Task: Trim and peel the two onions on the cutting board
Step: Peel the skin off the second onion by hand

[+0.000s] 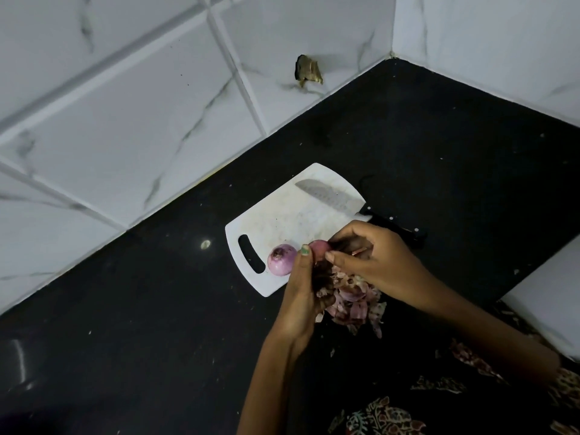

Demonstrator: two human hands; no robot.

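both hands grasp one onion (319, 248) — left hand (303, 296), right hand (373, 262) — above the cutting board (282, 221); peeled onion (281, 259) sits trimmed end up; knife (332, 197) blade points toward the wall.

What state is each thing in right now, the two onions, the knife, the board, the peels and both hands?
Onion on the board: peeled, lying free by the handle slot.
Second onion: held between both hands, partly hidden.
Knife: set down, blade flat on the board, handle off its edge.
Cutting board: flat on the dark counter.
Peels: loose heap under the hands.
Left hand: grips the second onion.
Right hand: pinching at it.
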